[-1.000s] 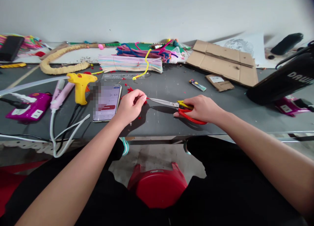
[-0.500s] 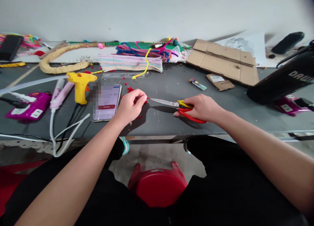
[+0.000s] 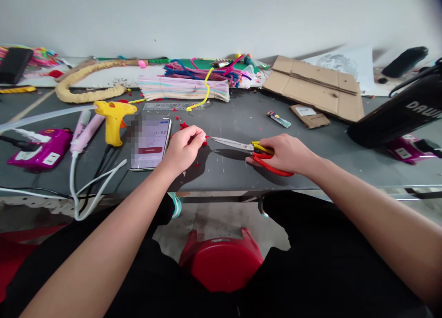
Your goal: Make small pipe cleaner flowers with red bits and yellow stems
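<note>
My left hand [image 3: 184, 147] is closed in a pinch above the grey table, with a small red fuzzy piece [image 3: 207, 136] poking out at the fingertips. It looks like a bit of pipe cleaner, mostly hidden by the fingers. My right hand [image 3: 285, 153] grips scissors [image 3: 233, 144] with red and yellow handles. Their blades look nearly closed and point left, the tips right by the red piece. Whether the tips touch it I cannot tell. Red scraps [image 3: 184, 125] lie on the table just behind my left hand.
A phone [image 3: 152, 143] lies left of my left hand, near a yellow glue gun [image 3: 113, 122] and a purple power strip [image 3: 44, 150]. Behind are bundled pipe cleaners [image 3: 183, 88] and a clear ruler [image 3: 172, 106]. Cardboard [image 3: 314, 85] and a black bottle [image 3: 390, 111] stand right.
The scissor handles and my right hand have shifted very slightly right and nearer to me. My left hand keeps its pinch in nearly the same place.
</note>
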### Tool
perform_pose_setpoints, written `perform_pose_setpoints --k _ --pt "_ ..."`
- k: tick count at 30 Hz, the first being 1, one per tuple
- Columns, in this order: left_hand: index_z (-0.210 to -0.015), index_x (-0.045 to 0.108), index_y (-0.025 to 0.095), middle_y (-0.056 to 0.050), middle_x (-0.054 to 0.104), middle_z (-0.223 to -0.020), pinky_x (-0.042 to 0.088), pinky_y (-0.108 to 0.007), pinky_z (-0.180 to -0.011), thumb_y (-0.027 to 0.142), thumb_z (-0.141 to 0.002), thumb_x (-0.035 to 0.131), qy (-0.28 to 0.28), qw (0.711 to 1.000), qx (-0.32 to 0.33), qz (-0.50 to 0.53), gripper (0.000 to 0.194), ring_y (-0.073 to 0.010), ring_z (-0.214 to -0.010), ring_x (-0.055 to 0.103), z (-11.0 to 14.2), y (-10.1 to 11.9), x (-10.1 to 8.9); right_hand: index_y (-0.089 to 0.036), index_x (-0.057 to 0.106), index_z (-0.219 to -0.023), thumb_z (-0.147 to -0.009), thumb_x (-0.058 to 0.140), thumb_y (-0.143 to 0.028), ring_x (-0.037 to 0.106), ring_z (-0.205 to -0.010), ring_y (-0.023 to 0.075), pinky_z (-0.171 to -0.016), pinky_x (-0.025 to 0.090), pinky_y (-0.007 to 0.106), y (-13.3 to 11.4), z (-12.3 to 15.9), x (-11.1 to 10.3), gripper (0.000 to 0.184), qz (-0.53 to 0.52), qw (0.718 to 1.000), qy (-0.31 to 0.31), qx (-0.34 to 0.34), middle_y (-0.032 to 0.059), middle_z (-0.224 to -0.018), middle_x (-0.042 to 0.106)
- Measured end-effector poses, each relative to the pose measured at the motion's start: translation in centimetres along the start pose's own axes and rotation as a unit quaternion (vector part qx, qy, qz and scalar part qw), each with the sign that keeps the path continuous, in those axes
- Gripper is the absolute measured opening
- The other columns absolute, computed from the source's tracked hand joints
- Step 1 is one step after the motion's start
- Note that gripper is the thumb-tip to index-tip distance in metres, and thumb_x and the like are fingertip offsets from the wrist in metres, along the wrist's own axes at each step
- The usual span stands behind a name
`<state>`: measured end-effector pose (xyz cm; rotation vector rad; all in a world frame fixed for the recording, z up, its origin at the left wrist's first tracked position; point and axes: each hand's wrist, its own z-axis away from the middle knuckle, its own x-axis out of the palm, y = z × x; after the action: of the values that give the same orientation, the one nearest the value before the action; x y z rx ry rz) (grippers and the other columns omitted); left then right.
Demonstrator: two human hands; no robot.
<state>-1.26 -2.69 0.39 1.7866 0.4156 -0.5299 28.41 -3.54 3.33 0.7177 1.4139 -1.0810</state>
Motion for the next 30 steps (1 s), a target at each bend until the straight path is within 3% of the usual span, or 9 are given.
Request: perform_pose_setpoints --k 12,30 --pt "-0.083 0.060 0.019 -0.001 0.061 -0.074 0.040 -0.027 -0.059 0.033 -0.090 0.055 0.010 0.998 0.035 -0.052 0.016 -0.0136 -0.065 0.050 0.11 0.27 0.10 -0.023 0.059 -0.069 -0.081 0.055 -0.069 0.044 -0.057 0.0149 -0.057 0.023 0.030 0.06 -0.11 -0.17 0.048 -0.012 1.000 -0.003 -0.004 0.0005 -0.058 0.055" --pt "-0.083 0.059 0.019 -0.001 0.059 -0.072 0.039 -0.028 -0.058 0.034 -0.090 0.054 -0.002 0.999 0.023 -0.046 0.017 -0.0137 -0.063 0.048 0.17 0.58 0.02 -0.022 0.055 -0.066 -0.080 0.055 -0.071 0.043 -0.056 0.0143 -0.055 0.024 0.029 0.03 -0.18 -0.20 0.050 -0.015 1.000 -0.008 -0.002 0.0007 -0.059 0.056"
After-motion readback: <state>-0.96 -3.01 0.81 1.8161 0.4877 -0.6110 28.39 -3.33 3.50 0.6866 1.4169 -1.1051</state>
